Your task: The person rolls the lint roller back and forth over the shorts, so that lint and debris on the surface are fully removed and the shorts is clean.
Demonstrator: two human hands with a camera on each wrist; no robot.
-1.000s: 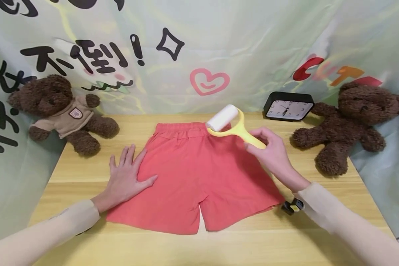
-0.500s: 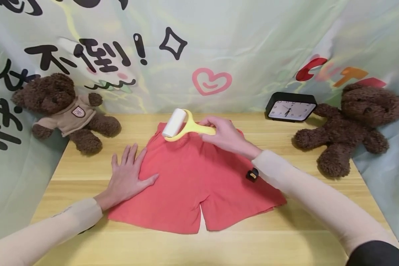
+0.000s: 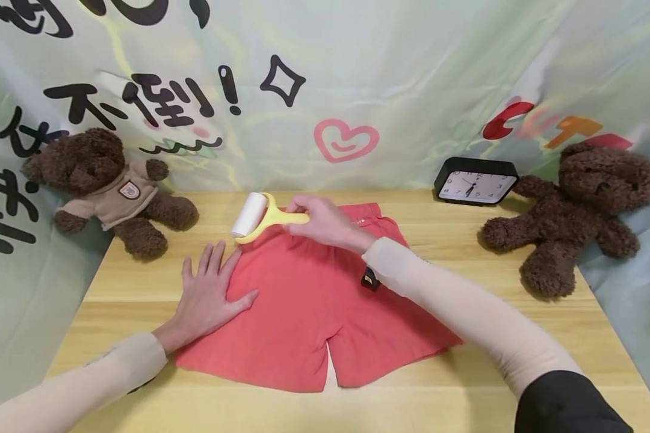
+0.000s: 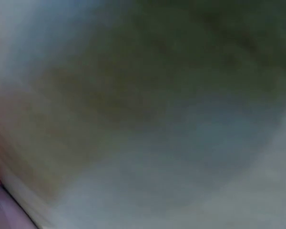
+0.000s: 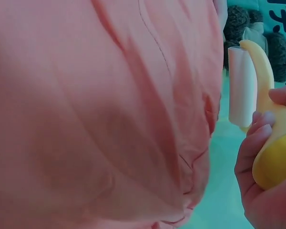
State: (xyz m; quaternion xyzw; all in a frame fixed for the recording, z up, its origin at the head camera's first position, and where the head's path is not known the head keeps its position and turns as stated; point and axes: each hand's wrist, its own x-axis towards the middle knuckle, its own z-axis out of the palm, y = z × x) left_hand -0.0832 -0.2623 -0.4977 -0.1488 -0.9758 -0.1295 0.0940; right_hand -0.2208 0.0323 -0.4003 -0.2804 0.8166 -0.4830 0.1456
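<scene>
Red shorts (image 3: pixel 287 319) lie spread on the wooden table, waistband at the far side. My left hand (image 3: pixel 203 300) rests on their left side, fingers spread and straight, thumb over the cloth. With my right hand (image 3: pixel 325 221) I grip the yellow handle of a lint roller (image 3: pixel 250 214), whose white roll points left at the waistband's left corner. In the right wrist view the lint roller (image 5: pixel 242 86) appears past the edge of the shorts (image 5: pixel 109 95), with curled fingers around its handle. The left wrist view is mostly blur.
A brown teddy bear (image 3: pixel 135 198) in a beige top sits at the back left. Another teddy bear (image 3: pixel 558 228) sits at the right, beside a black alarm clock (image 3: pixel 476 181). A printed cloth backdrop (image 3: pixel 411 78) stands behind the table (image 3: pixel 249 412).
My right hand has carried the lint roller leftward along the waistband, from its right part to its left corner. My left hand has stayed in place on the shorts.
</scene>
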